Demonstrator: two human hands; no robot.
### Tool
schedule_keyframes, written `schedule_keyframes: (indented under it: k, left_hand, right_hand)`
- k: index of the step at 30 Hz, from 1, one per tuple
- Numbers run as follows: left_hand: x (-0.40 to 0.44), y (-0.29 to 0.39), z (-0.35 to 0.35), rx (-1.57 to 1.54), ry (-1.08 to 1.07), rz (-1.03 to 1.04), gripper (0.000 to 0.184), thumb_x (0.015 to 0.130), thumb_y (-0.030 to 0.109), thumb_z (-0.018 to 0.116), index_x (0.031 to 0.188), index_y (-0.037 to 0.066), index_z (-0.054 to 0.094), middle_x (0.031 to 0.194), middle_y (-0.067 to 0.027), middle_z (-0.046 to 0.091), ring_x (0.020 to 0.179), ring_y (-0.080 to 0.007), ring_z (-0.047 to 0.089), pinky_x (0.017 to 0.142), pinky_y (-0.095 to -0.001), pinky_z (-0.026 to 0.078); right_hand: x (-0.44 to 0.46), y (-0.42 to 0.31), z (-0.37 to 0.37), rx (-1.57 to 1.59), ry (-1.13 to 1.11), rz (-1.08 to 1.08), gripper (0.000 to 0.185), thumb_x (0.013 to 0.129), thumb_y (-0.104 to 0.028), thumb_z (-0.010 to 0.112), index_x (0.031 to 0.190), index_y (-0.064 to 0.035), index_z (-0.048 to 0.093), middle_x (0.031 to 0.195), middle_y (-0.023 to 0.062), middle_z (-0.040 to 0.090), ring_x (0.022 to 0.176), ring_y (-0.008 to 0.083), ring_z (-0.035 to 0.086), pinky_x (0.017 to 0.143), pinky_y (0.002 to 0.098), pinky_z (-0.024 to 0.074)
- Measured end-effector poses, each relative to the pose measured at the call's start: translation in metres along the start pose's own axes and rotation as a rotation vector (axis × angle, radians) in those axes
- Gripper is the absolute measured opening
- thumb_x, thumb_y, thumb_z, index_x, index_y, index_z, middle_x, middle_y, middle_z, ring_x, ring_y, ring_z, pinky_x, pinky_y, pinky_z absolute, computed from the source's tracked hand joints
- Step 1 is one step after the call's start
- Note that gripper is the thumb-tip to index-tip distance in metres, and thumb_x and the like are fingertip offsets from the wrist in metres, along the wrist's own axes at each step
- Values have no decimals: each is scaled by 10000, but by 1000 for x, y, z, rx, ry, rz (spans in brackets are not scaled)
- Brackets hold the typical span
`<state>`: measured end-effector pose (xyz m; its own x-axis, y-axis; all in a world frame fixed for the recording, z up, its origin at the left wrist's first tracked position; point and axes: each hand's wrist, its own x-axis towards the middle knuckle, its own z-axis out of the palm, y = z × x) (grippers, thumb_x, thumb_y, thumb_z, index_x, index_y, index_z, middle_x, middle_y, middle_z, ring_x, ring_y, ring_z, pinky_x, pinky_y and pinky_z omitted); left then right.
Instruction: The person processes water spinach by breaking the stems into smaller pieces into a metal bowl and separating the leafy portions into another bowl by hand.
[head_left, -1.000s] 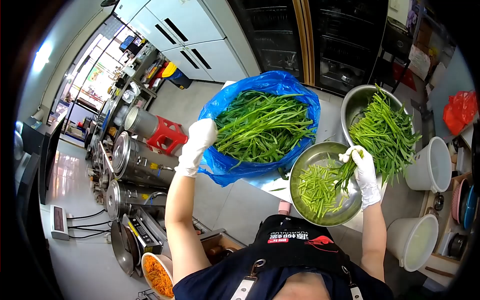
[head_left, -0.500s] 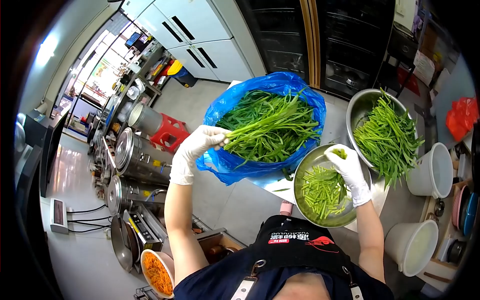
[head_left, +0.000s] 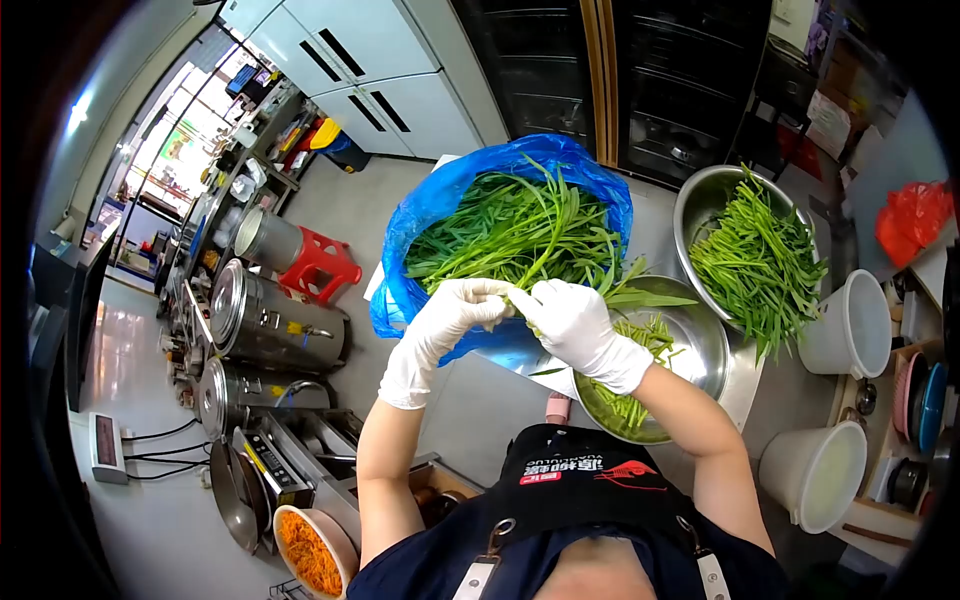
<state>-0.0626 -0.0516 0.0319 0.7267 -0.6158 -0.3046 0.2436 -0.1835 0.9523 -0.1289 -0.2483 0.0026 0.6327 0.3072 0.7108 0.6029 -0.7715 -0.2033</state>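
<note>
In front of me, a blue plastic bag (head_left: 396, 225) holds a heap of long-leaved greens (head_left: 500, 225) that look like water spinach. My left hand (head_left: 462, 312), white-gloved, is closed on the stem ends of a bunch at the bag's near edge. Beside it my right hand (head_left: 578, 328), also gloved, pinches the same stems, with some leaves sticking out past it. The fingertips almost meet, and part of the stems is hidden between them. Just below my right hand, a metal bowl (head_left: 712, 335) contains short cut pieces of green stem (head_left: 622, 405).
A larger metal bowl (head_left: 692, 200) with more long greens (head_left: 760, 260) stands right, near two white buckets (head_left: 845, 325). Steel pots (head_left: 270, 315), a red stool (head_left: 322, 268) and a bowl of shredded orange vegetable (head_left: 310, 555) are at left. A fridge (head_left: 385, 60) stands behind.
My right hand has left the bowl of cut stems and moved up and left to the bunch. My left hand has come right and down with the bunch, meeting it.
</note>
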Motion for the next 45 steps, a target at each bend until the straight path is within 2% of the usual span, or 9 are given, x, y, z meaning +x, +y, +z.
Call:
schedule_keyframes:
  k: [8,11,21,24,28,34,39,42,45]
  left_hand:
    - [7,-30,16,-252,-27,8,385,810,175,748,1092,-65,641,936,-76,676,748,-119,563,699,-230,448]
    - [12,-48,27,-334,52,22,406,812,155,744,1126,-72,622,948,-78,672,762,-123,567,711,-237,451]
    - [33,-88,33,-493,86,-164,206,888,154,657,995,-23,667,824,-26,645,711,-104,568,663,-243,451]
    - [35,-91,35,-435,117,-170,184,876,156,671,955,-9,685,794,-20,647,698,-95,563,646,-234,445]
    - [22,-76,46,-129,196,-158,172,874,174,675,926,12,699,755,-4,638,675,-77,538,627,-217,431]
    - [17,-67,57,-83,357,-192,214,900,218,650,955,14,685,797,-6,642,670,-75,534,641,-218,446]
    - [28,-86,65,-263,247,-123,208,906,195,654,980,6,699,791,-5,657,669,-78,575,647,-223,477]
    - [30,-87,68,-228,327,-80,194,905,175,652,964,-1,709,760,2,646,640,-73,556,631,-222,467]
    - [31,-86,61,-148,396,-58,197,891,176,670,945,-9,716,737,4,633,617,-63,530,603,-217,440]
  right_hand:
    - [-20,6,18,-64,40,10,355,693,-135,623,1034,-34,631,734,44,509,668,205,556,552,322,468]
    - [-26,2,18,-101,-3,93,186,721,-168,608,886,-84,590,731,35,506,675,193,563,551,314,465]
    - [-51,0,37,141,-66,305,95,742,-155,635,811,-99,601,739,52,544,687,255,590,557,352,475]
    - [-54,1,40,517,-127,740,123,802,-184,606,826,-67,633,816,69,599,767,297,620,648,394,501]
    - [-69,20,37,902,-201,833,124,807,-158,632,832,-37,632,866,133,611,792,296,625,689,370,483]
    - [-74,23,23,669,-200,745,156,822,-199,603,865,-48,606,853,133,618,796,333,624,691,411,484]
    - [-71,8,30,541,-233,659,174,834,-212,578,922,-67,615,835,144,631,777,363,622,675,442,486]
    - [-73,6,35,645,-214,723,172,851,-201,577,938,-58,616,771,109,644,692,308,629,636,405,485]
    - [-76,8,24,1091,-562,958,161,877,-188,581,945,-46,614,730,49,638,632,179,600,575,325,467]
